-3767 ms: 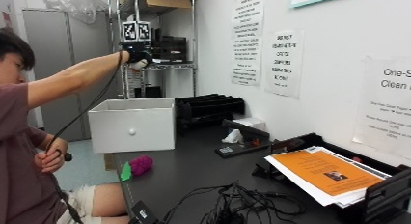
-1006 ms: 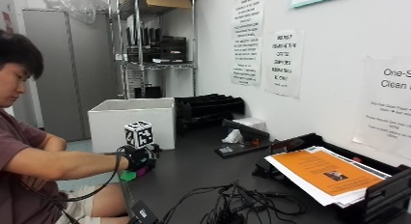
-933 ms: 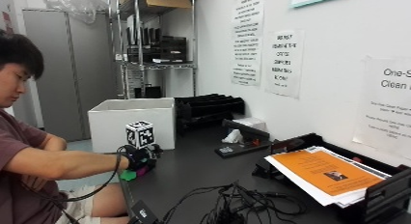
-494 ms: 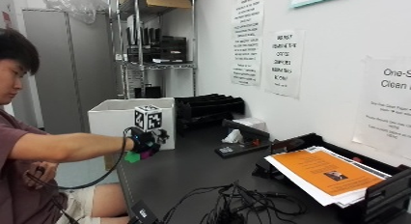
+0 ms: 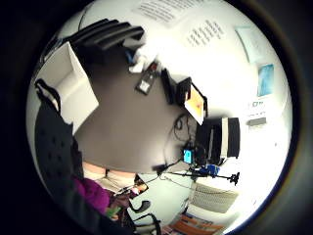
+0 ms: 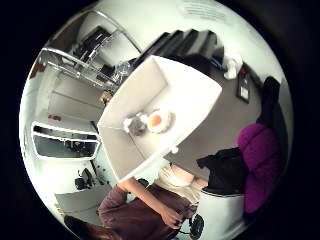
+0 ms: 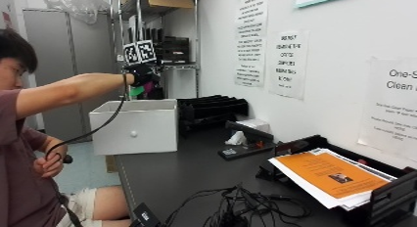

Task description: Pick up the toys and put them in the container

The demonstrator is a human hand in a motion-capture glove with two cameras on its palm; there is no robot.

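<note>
A person sits at the near end of a dark table (image 7: 196, 173) with the right arm stretched out and raised, so the gloved right hand (image 7: 142, 75) is up in the air above a white box (image 7: 135, 125) that stands on the table's far left part. The hand's fingers are curled around a toy (image 7: 145, 90) with purple fuzz and a green part, which shows just below the glove in the outside view. In the thumb side palm view the purple toy (image 6: 259, 165) sits close against the palm, beside the black glove, and the open white box (image 6: 190, 95) lies underneath. Inside that box two small toys rest on its floor, touching each other: a grey one (image 6: 133, 124) and a white one with an orange centre (image 6: 158, 120). The little finger side palm view shows the purple fuzz (image 5: 93, 193) at the palm's edge, a wall of the box (image 5: 68, 83) and the bare table top (image 5: 127, 127). The person's bare left hand (image 7: 51, 163) is down near the lap, closed on a small dark object. Farther along the table are black stacked trays (image 7: 212, 109) behind the box, a tangle of black cables (image 7: 241, 207), and a black tray holding papers with an orange sheet (image 7: 322, 174) on top.
</note>
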